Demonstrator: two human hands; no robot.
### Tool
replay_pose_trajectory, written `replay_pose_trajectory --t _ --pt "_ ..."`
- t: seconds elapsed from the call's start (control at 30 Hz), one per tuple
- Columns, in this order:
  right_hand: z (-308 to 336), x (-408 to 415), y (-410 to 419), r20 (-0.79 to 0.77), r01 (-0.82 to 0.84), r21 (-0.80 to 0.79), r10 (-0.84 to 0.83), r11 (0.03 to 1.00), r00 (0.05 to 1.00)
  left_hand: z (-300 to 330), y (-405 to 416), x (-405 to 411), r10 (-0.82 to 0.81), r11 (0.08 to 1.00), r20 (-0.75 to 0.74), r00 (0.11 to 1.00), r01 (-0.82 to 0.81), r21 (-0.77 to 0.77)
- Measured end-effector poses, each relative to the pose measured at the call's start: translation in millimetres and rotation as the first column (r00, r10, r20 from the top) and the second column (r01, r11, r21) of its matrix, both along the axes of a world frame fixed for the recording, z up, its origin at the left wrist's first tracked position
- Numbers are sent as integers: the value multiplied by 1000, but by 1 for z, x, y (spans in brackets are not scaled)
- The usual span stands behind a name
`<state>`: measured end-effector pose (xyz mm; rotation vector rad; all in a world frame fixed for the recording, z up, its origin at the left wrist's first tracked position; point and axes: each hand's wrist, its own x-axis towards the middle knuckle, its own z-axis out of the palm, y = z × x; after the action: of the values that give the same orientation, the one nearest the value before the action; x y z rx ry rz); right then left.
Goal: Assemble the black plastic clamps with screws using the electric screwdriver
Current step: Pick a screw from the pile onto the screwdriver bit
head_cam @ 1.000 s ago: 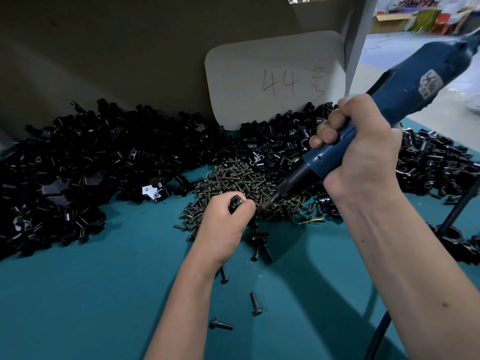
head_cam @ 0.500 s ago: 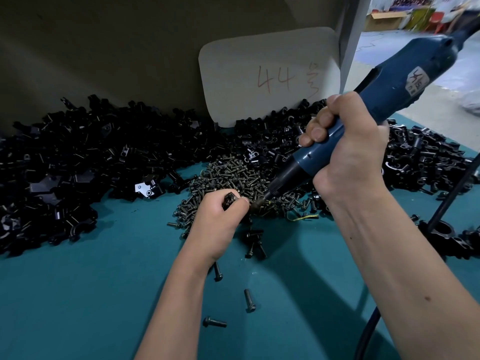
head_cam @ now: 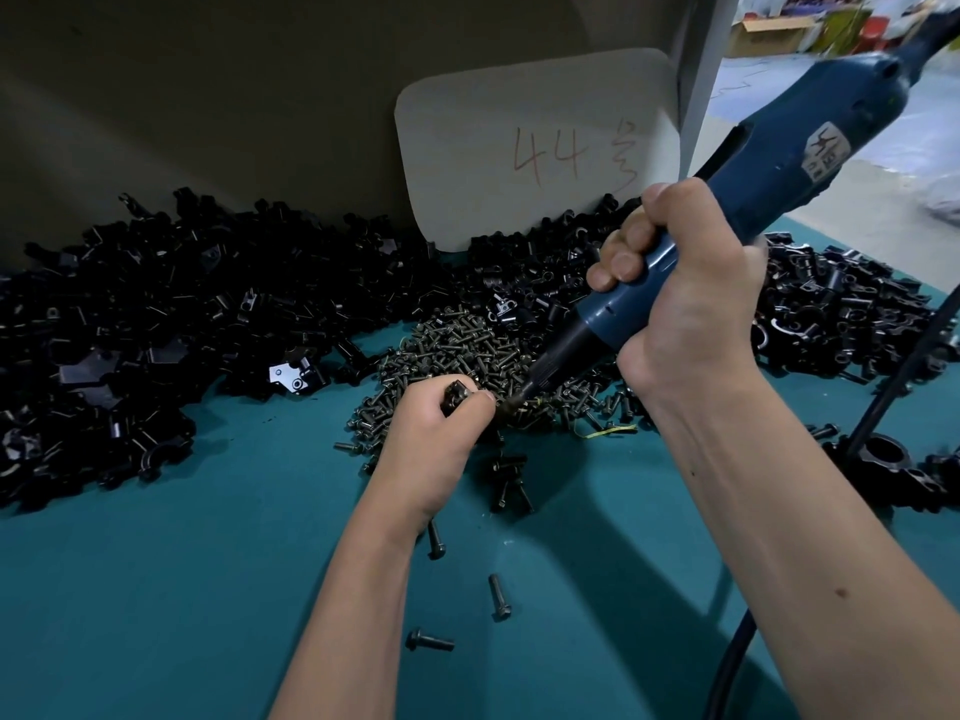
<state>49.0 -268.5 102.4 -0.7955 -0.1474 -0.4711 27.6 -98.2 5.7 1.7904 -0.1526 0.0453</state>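
Tilted blue screwdriver (head_cam: 727,220), bit against black clamp (head_cam: 457,394)

A teal table top (head_cam: 156,589) fills the view from six o'clock up past the middle. A dull olive-grey wall panel (head_cam: 208,96) closes off the back from nine to twelve o'clock, with a pale rounded board (head_cam: 467,163) marked "44" in red leaning against it near twelve. At one o'clock a grey upright post (head_cam: 698,59) stands, and beyond it lie a brightly lit pale floor (head_cam: 857,220) and blurred colourful boxes (head_cam: 779,28).
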Motion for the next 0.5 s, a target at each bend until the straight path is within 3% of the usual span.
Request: replay_pose_trajectory --t 0.5 --pt "-1 -1 1 -21 44 21 -43 999 999 -2 -2 0 24 1000 15 1000 -24 6"
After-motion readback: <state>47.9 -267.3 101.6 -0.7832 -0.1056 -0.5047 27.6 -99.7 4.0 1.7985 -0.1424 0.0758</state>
